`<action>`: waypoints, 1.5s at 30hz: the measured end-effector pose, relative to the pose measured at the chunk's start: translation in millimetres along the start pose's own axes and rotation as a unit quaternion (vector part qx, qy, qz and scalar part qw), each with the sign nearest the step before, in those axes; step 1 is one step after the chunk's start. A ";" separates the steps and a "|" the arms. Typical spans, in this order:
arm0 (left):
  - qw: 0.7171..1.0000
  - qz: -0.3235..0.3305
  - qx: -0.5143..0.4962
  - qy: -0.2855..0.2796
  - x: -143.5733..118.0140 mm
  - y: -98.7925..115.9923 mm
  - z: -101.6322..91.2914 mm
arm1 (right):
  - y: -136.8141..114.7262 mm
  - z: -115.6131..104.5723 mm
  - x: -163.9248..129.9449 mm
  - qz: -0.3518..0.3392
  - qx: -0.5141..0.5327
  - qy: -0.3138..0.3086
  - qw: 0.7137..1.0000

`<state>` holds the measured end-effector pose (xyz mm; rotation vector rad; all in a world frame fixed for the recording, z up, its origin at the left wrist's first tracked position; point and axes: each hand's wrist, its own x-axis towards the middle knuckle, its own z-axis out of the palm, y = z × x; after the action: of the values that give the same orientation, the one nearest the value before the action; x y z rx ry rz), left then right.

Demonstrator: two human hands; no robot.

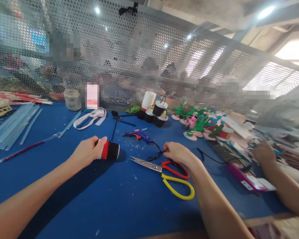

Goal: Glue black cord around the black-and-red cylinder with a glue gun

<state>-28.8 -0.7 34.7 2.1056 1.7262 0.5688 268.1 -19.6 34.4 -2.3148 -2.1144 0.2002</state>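
Perforated mesh backs our blue desk. Left of the scissors, our left fingers are clamped on the cup, thread trailing to the far side; a loosened hold could let it roll and unwind. Our right fingers bunch at the glue gun's cord; we cannot tell whether they grip it, but a tug might drag the gun.
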 end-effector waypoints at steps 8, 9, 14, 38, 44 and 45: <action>0.920 0.334 0.182 0.091 0.3 51.4 0.9 | -2.7 1.7 -3.7 0.022 -0.029 -0.028 0.999; 0.904 0.378 0.188 0.063 3.8 64.3 8.9 | -2.9 -0.5 -5.4 0.023 -0.026 -0.021 0.999; 0.822 0.528 0.211 0.016 37.7 127.0 68.8 | 0.3 -6.2 -16.5 0.020 -0.006 0.011 1.000; 0.801 0.551 0.230 -0.043 62.4 144.3 112.6 | 84.2 4.3 -122.7 0.097 0.068 0.027 0.993; 0.798 0.557 0.224 -0.046 57.2 142.2 119.6 | 83.4 6.5 -148.7 0.093 0.147 -0.077 0.982; 0.797 0.558 0.223 -0.049 56.1 142.2 120.2 | 84.0 7.0 -152.1 0.079 0.168 -0.089 0.979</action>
<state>162.3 24.8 9.3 3.3217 0.3618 0.2963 337.7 -178.9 34.5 -2.3273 -1.7869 0.7307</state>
